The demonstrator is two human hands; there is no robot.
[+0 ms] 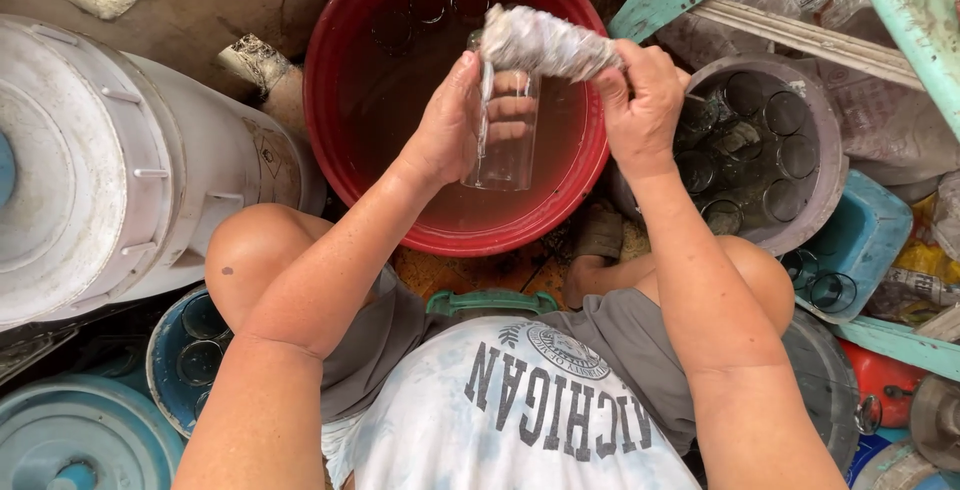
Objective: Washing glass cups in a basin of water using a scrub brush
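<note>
Left hand (450, 120) grips our clear glass (505, 135) above the red basin (345, 140) | right hand (640, 100) clenches the grey rag (545, 42) at its rim | we judge: hold firm, twist rag gently inside.

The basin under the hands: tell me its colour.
Red basin, holding brownish water; the head view shows it.

light: soft, even daylight | shadows: faint | focus: sharp | edges: slightly bowed
</note>
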